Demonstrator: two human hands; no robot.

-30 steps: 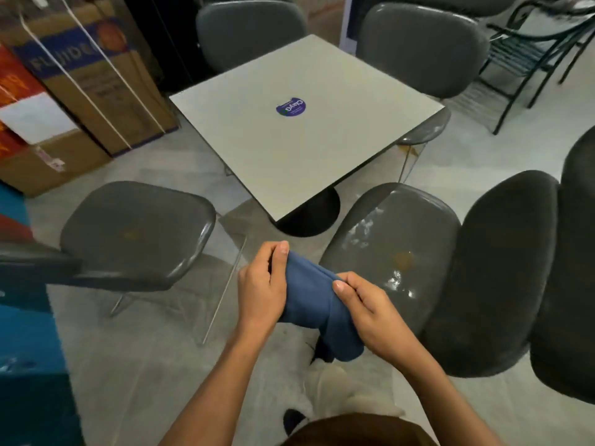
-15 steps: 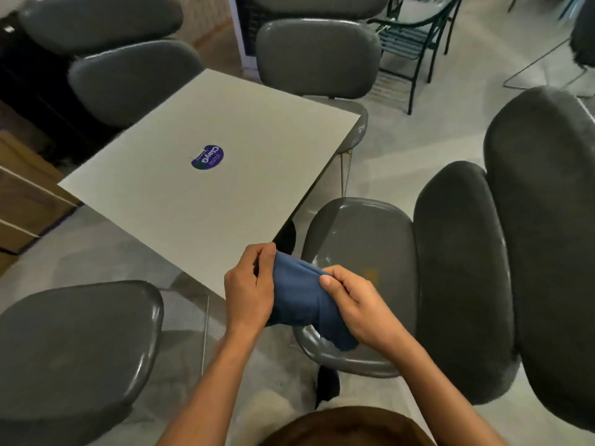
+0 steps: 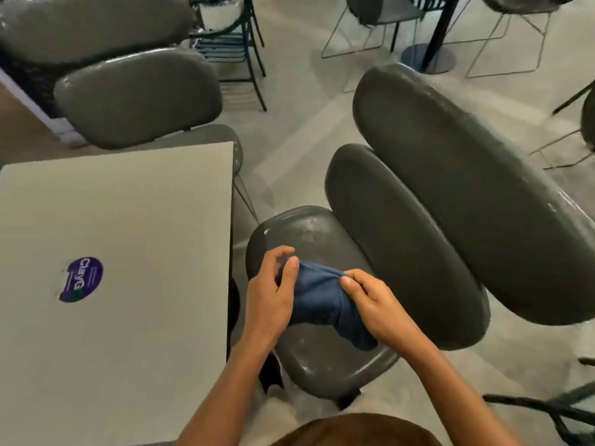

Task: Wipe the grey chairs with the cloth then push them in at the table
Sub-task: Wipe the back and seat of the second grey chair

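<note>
A blue cloth (image 3: 318, 300) is bunched between both hands, above the seat of a grey chair (image 3: 322, 239). My left hand (image 3: 270, 291) grips its left end, thumb on top. My right hand (image 3: 373, 304) pinches the right end, and a fold hangs below it toward the seat. The chair's dark backrest (image 3: 402, 246) rises to the right. The seat shows pale dusty smears. The square white table (image 3: 122, 252) with a purple sticker lies to the left, its edge a short gap from the seat.
A second grey chair (image 3: 467, 188) stands right behind the first. Another grey chair (image 3: 138, 94) is tucked at the table's far side. A black metal rack (image 3: 235, 49) and wire-legged chairs (image 3: 370, 24) stand farther back on the concrete floor.
The view has swung right and come closer over the chair; the table has slid to the left. Both hands keep hold of the cloth, now over the seat.
</note>
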